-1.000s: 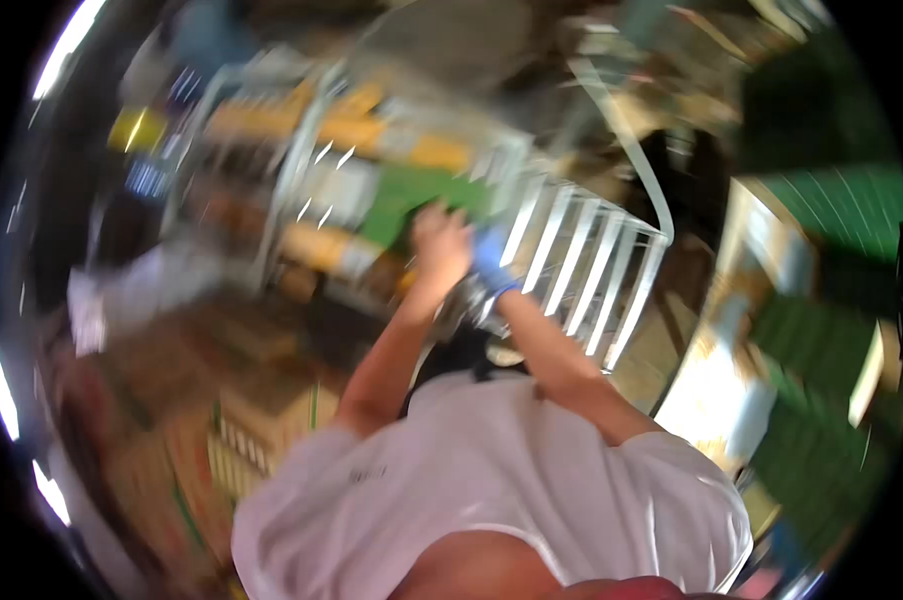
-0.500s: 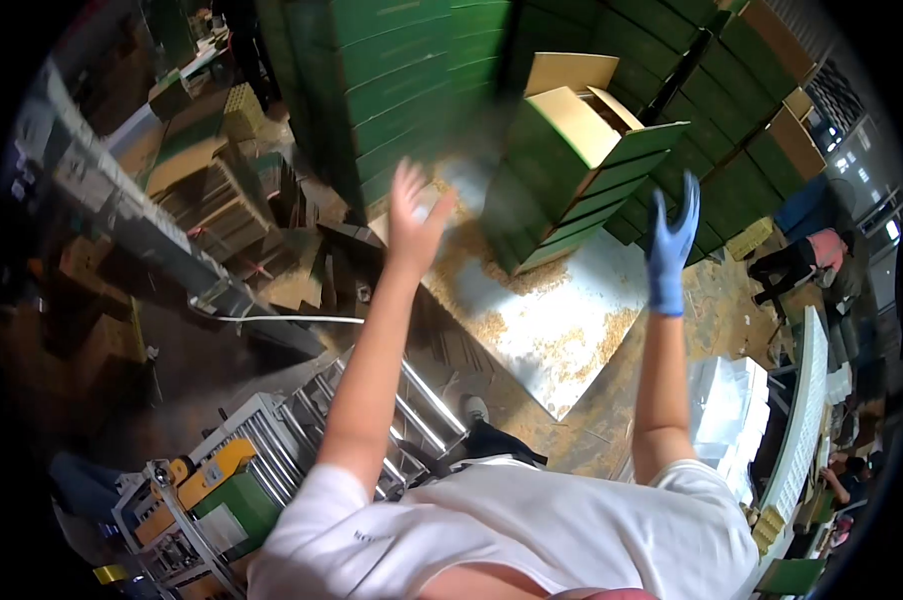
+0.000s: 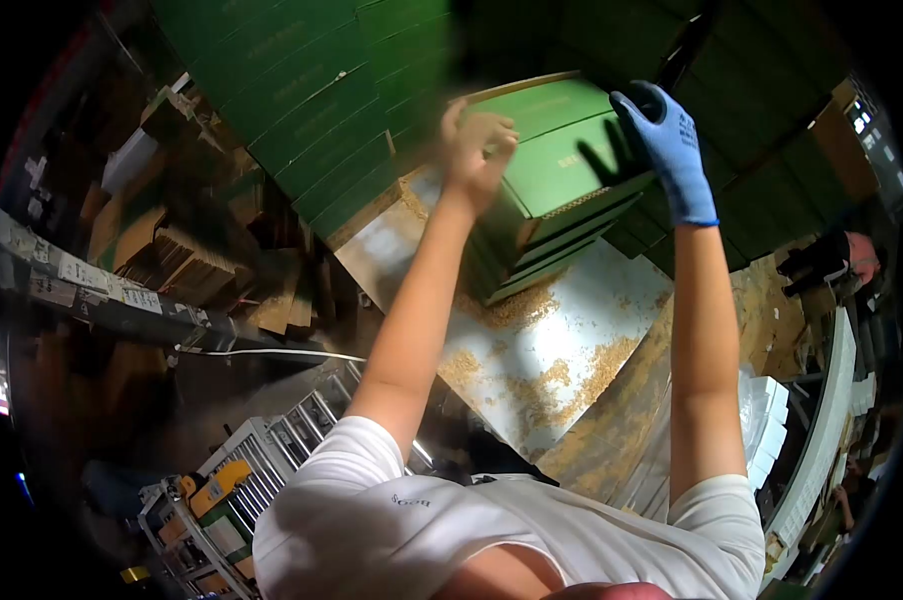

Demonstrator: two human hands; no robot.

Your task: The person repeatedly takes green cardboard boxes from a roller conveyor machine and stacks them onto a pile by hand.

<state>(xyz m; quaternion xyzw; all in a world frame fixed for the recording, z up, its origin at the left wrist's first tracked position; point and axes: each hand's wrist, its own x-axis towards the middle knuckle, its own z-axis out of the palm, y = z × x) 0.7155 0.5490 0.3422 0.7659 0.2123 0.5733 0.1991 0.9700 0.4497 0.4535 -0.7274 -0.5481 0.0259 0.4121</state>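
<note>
A tall green cardboard box (image 3: 562,150) stands in front of me with its top flaps folded down over the opening. My left hand (image 3: 480,155) is bare and slightly blurred. It is at the box's left upper edge, fingers loosely bent with gaps between them; whether it touches the cardboard I cannot tell. In a blue glove, my right hand (image 3: 667,145) hovers by the right side of the top. Its thumb and fingers are curved and apart, with nothing between them, and its shadow falls on the lid.
A pale board (image 3: 542,370) strewn with wood-coloured bits lies under the box. Stacked green boxes (image 3: 282,90) rise behind and to both sides. A roller conveyor (image 3: 272,460) is at lower left, flattened cardboard (image 3: 177,255) at left. A person (image 3: 852,258) bends at far right.
The box's raised flaps have come down over its top. Both my hands have moved from in front of the box up to its top, and my view has shifted.
</note>
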